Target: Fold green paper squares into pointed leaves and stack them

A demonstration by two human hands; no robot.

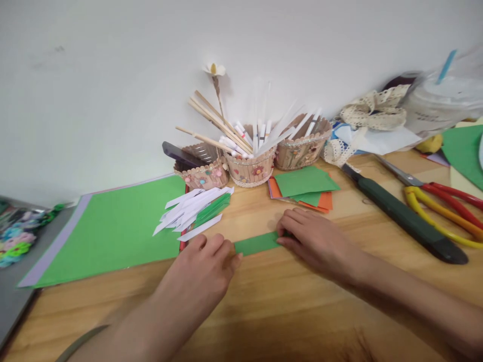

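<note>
A short strip of green paper [257, 244] stretches between my two hands, just above or on the wooden table. My left hand [207, 264] has its fingers curled and pinches the strip's left end. At the other end, my right hand [304, 236] closes its thumb and fingers on the strip. Beyond my left hand lies a loose heap of white paper strips [188, 211], with some green strips [213, 210] among them. Past my right hand sits a small stack of green paper pieces [305, 181] and orange paper pieces [324, 202].
Three decorated baskets [251, 173] stand along the wall, holding sticks, markers and clear rods. Large green sheets [124, 221] lie at the left. On the right are a dark green-handled cutter [407, 216], scissors [418, 188], lace ribbon [377, 110] and a lidded plastic cup [445, 100].
</note>
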